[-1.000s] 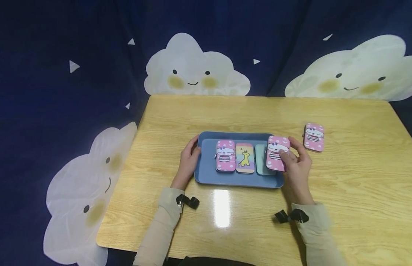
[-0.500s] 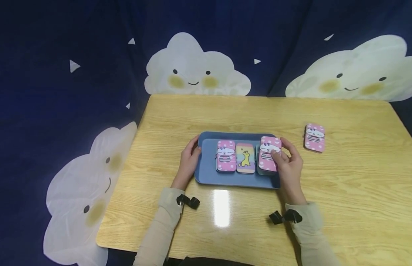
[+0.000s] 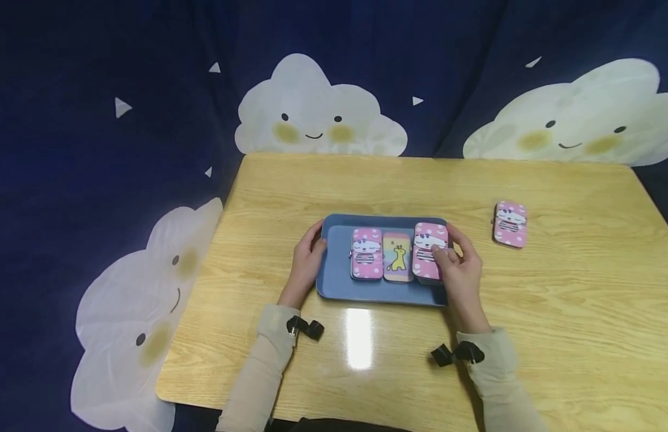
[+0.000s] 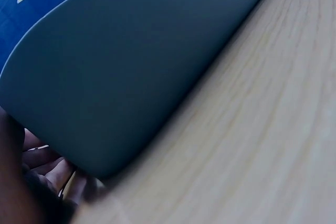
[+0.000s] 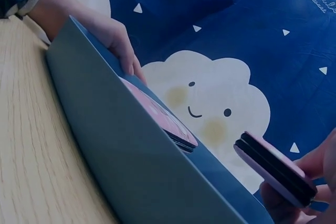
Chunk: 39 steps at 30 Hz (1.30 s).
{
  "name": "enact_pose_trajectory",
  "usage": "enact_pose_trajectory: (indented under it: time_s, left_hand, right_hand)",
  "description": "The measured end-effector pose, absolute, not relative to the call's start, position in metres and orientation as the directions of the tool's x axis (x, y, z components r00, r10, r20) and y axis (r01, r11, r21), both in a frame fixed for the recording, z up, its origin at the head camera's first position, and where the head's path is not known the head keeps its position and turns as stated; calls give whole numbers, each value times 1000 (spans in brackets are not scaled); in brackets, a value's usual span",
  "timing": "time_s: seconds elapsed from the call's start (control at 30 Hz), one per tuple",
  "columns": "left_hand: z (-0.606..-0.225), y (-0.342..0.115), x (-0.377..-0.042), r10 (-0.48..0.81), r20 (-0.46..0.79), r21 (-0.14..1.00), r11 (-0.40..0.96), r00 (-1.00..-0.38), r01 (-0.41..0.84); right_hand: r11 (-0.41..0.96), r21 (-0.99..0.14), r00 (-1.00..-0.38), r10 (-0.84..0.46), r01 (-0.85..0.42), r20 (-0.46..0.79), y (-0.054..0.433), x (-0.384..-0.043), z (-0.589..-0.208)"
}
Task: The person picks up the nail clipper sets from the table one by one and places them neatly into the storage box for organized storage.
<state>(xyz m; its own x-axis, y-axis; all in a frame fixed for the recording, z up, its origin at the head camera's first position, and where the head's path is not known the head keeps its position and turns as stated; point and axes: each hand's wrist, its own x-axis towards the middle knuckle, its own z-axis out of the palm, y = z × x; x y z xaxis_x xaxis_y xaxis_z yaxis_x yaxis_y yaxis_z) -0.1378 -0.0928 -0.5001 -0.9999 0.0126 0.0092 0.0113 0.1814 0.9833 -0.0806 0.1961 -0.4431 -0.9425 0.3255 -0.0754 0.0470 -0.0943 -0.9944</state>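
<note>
My left hand (image 3: 306, 264) grips the left end of a blue tray (image 3: 336, 283), thumb at the rim and fingers on the outer side. In the tray lie a pink tin case with a cat print (image 3: 366, 257) and a striped tin case with a giraffe (image 3: 397, 267), side by side. My right hand (image 3: 463, 279) pinches another pink cat tin case (image 3: 423, 267) over the tray's right end. The right wrist view shows this held case (image 5: 273, 169) edge-on, raised above the tray wall (image 5: 121, 124). A pale green case beneath it is almost wholly hidden.
One more pink cat tin case (image 3: 509, 224) lies on the wooden table (image 3: 571, 288), right of the tray. Behind the table hangs a dark blue curtain (image 3: 442, 54) with white smiling clouds.
My right hand has moved left with the pink tin case, which now covers the pale green case in the tray. The left hand keeps its hold on the tray.
</note>
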Motion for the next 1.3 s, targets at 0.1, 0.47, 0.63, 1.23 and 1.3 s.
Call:
enact_pose_trajectory:
  time_s: [0.1, 0.47, 0.63, 1.23, 1.3]
  left_hand:
    - [-500, -92, -137, 10, 23, 984, 178, -1000, 24]
    - [-500, -93, -137, 7, 42, 982, 185, -999, 43]
    - [-500, -93, -137, 7, 49, 983, 175, -999, 50]
    - [-462, -92, -124, 64, 1, 987, 161, -998, 11]
    - [-462, -93, -124, 63, 1, 986, 168, -998, 12]
  right_hand:
    - [-30, -998, -941, 331, 64, -70, 193, -81, -445]
    - [158, -987, -951, 309, 40, 11, 185, -82, -454]
    - [194, -980, -970, 244, 37, 12, 182, -83, -454]
    - [179, -983, -993, 116, 46, -26, 178, -83, -458]
    - [193, -980, -994, 111, 45, -24, 178, -84, -460]
